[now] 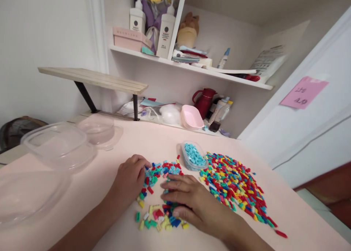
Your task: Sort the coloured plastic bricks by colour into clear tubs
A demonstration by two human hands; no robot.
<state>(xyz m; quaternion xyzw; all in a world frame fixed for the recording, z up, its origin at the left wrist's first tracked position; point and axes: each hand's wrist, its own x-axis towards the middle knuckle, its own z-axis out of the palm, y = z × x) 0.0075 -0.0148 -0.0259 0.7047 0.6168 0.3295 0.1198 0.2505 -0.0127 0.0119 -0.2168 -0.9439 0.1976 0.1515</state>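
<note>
My left hand point(131, 178) rests at the left edge of a small pile of mixed plastic bricks point(163, 169); its fingers are loosely curved, with the thumb a little apart, and I see nothing held in it. Palm down, my right hand point(189, 198) lies over the right side of the same pile with its fingers spread on the bricks, hiding some of them. Nearer to me are scattered yellow, green, red and dark blue bricks point(153, 216). Just beyond the hands stands a clear plastic tub point(187, 163) holding light blue bricks point(194, 154).
A large multicoloured brick heap point(236, 185) spreads to the right. Clear plastic containers point(59, 145) stand on the left of the pink tabletop point(137, 137). Behind are a wooden riser point(95, 79), a pink bowl point(192, 116), a red jug point(205, 101) and a loaded shelf point(219, 75).
</note>
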